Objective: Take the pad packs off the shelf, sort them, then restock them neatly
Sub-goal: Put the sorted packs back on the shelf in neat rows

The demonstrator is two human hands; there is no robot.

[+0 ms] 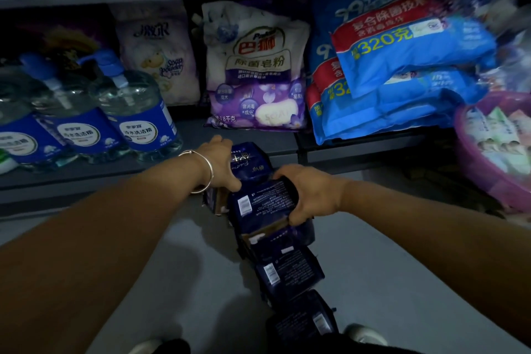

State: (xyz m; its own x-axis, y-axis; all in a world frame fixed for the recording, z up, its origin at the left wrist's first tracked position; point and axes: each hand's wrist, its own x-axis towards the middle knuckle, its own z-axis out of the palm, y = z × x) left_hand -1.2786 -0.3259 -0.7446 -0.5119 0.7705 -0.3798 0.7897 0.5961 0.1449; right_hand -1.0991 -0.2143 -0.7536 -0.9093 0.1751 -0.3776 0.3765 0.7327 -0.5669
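Several dark navy pad packs lie in a row on the grey floor, running from the shelf edge back toward my feet. My right hand [309,194] grips the top pack [263,204], barcode side up, by its right edge. My left hand [219,164], a silver bangle on its wrist, holds an upright pad pack [250,159] at the shelf's front edge, thumb down near the gripped pack. More pad packs [288,270] lie nearer to me, and the nearest pack [301,320] sits between my shoes.
On the low shelf [86,178] stand clear pump bottles [135,115] with blue labels at left, and soap powder bags [255,66] behind. Stacked blue detergent bags [402,75] fill the right bay. A purple basin [488,175] of small packets sits at far right.
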